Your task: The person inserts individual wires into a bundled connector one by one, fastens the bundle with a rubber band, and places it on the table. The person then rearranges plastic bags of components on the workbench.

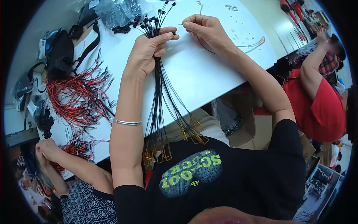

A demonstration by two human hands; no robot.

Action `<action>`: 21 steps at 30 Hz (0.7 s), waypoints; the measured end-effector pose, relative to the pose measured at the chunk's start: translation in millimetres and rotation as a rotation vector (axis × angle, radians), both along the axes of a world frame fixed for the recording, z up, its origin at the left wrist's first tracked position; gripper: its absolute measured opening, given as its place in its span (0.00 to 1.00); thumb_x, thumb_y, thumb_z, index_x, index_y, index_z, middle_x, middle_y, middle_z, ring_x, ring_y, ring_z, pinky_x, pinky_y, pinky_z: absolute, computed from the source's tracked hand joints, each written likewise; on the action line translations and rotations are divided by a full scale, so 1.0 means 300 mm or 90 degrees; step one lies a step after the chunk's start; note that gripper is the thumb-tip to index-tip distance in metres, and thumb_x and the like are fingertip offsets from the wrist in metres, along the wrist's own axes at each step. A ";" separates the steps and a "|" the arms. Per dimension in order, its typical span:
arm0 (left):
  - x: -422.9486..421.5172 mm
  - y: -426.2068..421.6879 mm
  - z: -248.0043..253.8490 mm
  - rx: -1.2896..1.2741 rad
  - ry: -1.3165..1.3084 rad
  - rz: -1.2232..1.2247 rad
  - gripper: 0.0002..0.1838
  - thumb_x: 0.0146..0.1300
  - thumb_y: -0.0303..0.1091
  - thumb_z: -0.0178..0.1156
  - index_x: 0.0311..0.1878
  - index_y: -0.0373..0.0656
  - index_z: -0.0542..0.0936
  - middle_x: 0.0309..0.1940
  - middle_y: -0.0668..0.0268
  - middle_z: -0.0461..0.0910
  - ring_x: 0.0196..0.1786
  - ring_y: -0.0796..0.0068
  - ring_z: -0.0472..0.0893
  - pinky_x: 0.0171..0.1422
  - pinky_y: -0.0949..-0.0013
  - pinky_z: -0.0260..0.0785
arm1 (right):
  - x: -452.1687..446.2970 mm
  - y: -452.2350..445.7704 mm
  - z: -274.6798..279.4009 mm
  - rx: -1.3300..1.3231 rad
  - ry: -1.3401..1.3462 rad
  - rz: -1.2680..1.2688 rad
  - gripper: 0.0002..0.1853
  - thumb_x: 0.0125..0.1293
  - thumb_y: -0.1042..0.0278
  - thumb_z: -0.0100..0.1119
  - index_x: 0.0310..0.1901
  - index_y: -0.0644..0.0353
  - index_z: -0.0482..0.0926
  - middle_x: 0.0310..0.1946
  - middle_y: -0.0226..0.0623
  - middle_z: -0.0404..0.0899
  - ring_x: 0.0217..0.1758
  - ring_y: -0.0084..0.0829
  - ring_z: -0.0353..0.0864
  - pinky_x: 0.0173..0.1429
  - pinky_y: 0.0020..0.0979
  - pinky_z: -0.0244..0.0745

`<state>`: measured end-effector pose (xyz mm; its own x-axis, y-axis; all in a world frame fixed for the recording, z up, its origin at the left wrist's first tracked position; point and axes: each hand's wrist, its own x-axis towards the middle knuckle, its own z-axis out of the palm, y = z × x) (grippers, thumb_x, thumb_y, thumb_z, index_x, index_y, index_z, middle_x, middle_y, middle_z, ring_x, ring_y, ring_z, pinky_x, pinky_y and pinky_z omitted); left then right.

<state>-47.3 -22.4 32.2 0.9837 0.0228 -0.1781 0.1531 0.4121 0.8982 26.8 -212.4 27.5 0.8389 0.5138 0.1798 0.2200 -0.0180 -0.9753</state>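
Note:
My left hand [151,48] is wrapped around a bundle of thin black cables [158,87]. Small black connectors [151,23] fan out above the fist, and amber-coloured looped ends [164,154] hang down by my shirt. Between the left thumb and forefinger sits a small black connector [173,34]. To the right, my right hand [203,28] pinches a single thin dark wire [204,46], its tip pointing toward the left hand with a small gap between. Both hands are above the white table [201,80].
Red and black wires [76,99] lie heaped on the left, near a black bag [59,52]. Plastic bags [119,15] of black parts sit at the back. One loose cable with an amber loop [257,43] lies at right. Co-workers' arms [80,162] show on both sides.

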 end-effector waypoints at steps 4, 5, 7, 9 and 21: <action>0.007 -0.003 0.005 0.005 0.005 0.024 0.09 0.59 0.23 0.63 0.43 0.31 0.83 0.33 0.54 0.85 0.16 0.91 0.61 0.17 0.88 0.49 | -0.021 -0.013 -0.003 -0.012 0.002 -0.007 0.11 0.67 0.60 0.62 0.40 0.61 0.82 0.23 0.26 0.73 0.23 0.11 0.64 0.22 0.12 0.57; 0.010 -0.002 0.004 -0.002 0.008 0.027 0.09 0.59 0.23 0.64 0.42 0.31 0.83 0.33 0.53 0.85 0.16 0.91 0.61 0.17 0.88 0.49 | -0.024 -0.013 0.001 -0.014 -0.009 -0.004 0.12 0.68 0.60 0.62 0.41 0.60 0.82 0.23 0.26 0.73 0.23 0.11 0.64 0.23 0.12 0.57; 0.010 0.001 0.003 -0.015 0.014 0.032 0.09 0.59 0.23 0.64 0.42 0.30 0.83 0.33 0.53 0.85 0.16 0.91 0.62 0.17 0.88 0.49 | -0.028 -0.010 -0.001 -0.016 -0.032 -0.002 0.12 0.68 0.59 0.62 0.41 0.60 0.82 0.23 0.25 0.73 0.23 0.11 0.64 0.23 0.13 0.57; 0.007 -0.002 0.006 -0.006 0.019 0.035 0.09 0.59 0.23 0.64 0.42 0.30 0.83 0.33 0.53 0.85 0.16 0.91 0.62 0.17 0.88 0.49 | -0.024 -0.006 -0.013 -0.016 -0.046 0.005 0.12 0.68 0.59 0.61 0.41 0.60 0.82 0.23 0.25 0.73 0.23 0.12 0.64 0.24 0.13 0.57; 0.005 -0.019 0.005 0.031 0.004 0.043 0.09 0.58 0.24 0.66 0.41 0.30 0.83 0.31 0.55 0.85 0.17 0.90 0.62 0.18 0.87 0.49 | -0.029 0.001 -0.014 -0.072 -0.094 0.026 0.11 0.70 0.60 0.58 0.40 0.60 0.82 0.23 0.23 0.71 0.23 0.13 0.60 0.27 0.15 0.56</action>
